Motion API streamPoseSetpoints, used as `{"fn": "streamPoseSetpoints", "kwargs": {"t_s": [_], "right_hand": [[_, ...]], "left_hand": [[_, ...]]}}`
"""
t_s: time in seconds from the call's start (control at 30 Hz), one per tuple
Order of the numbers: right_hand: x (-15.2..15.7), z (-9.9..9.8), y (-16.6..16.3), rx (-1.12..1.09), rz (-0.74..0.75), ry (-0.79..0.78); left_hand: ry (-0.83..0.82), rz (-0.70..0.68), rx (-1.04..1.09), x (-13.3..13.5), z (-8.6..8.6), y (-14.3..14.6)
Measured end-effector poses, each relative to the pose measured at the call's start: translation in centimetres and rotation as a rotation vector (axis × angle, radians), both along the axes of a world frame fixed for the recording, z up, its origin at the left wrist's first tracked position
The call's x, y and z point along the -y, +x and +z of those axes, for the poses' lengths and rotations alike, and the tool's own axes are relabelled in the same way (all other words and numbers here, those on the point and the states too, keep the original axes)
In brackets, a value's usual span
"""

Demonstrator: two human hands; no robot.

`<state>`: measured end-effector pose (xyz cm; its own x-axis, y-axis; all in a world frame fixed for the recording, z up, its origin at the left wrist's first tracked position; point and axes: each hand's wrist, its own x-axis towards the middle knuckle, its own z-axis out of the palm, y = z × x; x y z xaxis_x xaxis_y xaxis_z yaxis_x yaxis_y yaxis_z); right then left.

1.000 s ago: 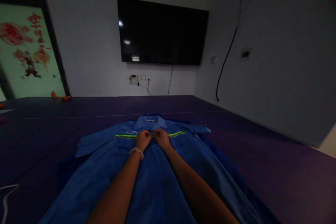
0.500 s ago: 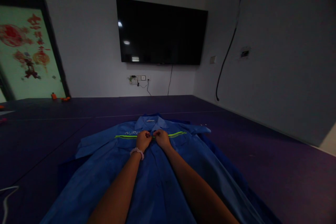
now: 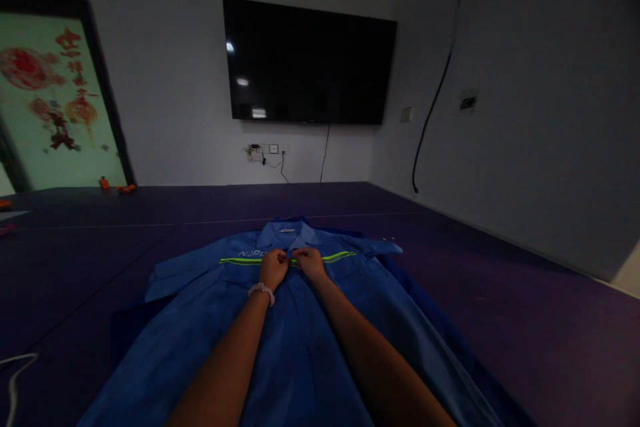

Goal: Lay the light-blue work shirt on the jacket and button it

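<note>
A blue short-sleeved work shirt (image 3: 210, 320) lies spread face up, its collar pointing away from me. Across the chest runs a yellow-green stripe (image 3: 339, 257), with pale lettering above it at the left. My left hand (image 3: 273, 268), a pink scrunchie at its wrist, pinches the front edge of the shirt just below the collar. Close beside it, my right hand (image 3: 310, 263) also pinches the front edge, fingertips nearly meeting the left ones. Whether a button sits between the fingers is too small to see.
Darker blue cloth (image 3: 127, 327) lies beneath the shirt on the purple floor (image 3: 500, 293). A white cable (image 3: 15, 380) is at the lower left. Small orange objects (image 3: 104, 183) stand by the door. A television (image 3: 310, 63) hangs on the far wall.
Both hands stay at the same spot on the shirt front. The right fingers have shifted slightly; the shirt lies as before.
</note>
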<state>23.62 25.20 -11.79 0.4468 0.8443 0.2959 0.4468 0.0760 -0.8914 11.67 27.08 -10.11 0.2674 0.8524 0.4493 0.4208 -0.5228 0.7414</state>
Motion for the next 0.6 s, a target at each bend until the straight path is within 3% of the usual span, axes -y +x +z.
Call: {"fn": "streamPoseSetpoints", "kwargs": {"t_s": [0.6], "right_hand": [[0.48,0.07,0.15,0.092,0.05,0.079]], "left_hand": [[0.026,0.039,-0.036,0.11,0.25,0.04]]}}
